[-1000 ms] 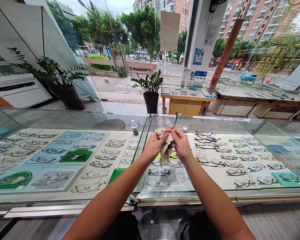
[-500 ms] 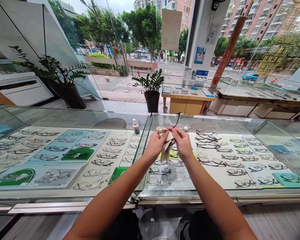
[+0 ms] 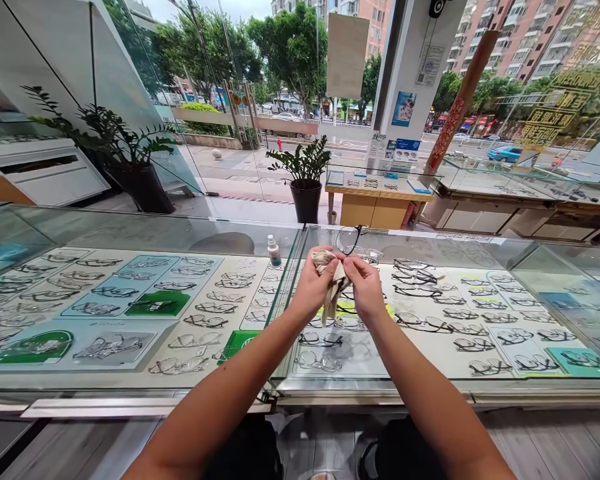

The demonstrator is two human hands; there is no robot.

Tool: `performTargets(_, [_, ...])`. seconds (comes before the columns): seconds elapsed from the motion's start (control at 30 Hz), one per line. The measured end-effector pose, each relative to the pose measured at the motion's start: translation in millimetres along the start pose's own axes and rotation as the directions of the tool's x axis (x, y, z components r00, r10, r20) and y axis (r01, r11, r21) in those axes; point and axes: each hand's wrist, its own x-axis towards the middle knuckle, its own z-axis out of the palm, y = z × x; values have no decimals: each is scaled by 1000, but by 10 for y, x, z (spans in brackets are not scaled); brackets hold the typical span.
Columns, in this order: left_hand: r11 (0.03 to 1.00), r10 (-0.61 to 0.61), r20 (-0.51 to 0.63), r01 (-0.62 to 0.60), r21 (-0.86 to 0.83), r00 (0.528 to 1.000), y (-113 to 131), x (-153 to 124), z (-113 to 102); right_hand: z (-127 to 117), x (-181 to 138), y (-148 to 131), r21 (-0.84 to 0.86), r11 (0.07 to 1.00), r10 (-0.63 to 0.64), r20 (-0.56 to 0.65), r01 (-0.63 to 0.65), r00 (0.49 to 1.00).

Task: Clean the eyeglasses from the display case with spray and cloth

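My left hand (image 3: pixel 311 285) is closed on a cream-coloured cloth (image 3: pixel 331 308), which bunches above the fingers and hangs down between my hands. Close beside it, my right hand (image 3: pixel 366 287) pinches a pair of eyeglasses (image 3: pixel 359 239) with a dark frame. One round lens stands up above the fingertips, while the rest of the frame is partly hidden by the cloth and fingers. Both hands meet over the glass display counter (image 3: pixel 285 390), their fingertips nearly touching. A small white-capped bottle (image 3: pixel 273 252) stands on the counter left of my hands.
Rows of eyeglasses (image 3: pixel 423 323) lie inside the counter on both sides, some on a green tray (image 3: pixel 159 304). Beyond it are a potted plant (image 3: pixel 307 200), a wooden display table (image 3: pixel 375 210) and large windows facing a street.
My left hand and the cloth have shifted slightly, with the cloth bunched a little higher. The right hand and the eyeglasses stay almost in place. The view has moved a little.
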Motion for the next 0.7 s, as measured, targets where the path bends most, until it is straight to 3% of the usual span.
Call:
performTargets(0.23, [995,-55,186,39,89,981,166,-25,-79,-77,38,-39,39,998,48,-23,-47,999])
performTargets(0.47, [992,66,73,-74,106,995,128,-35,-29,-31,20,-12,-12,1000,1,16,-1,1000])
performTargets(0.7, [989,9,190,-37,145,982,120,-42,-74,-100,62,9,71,996,62,-18,-61,998])
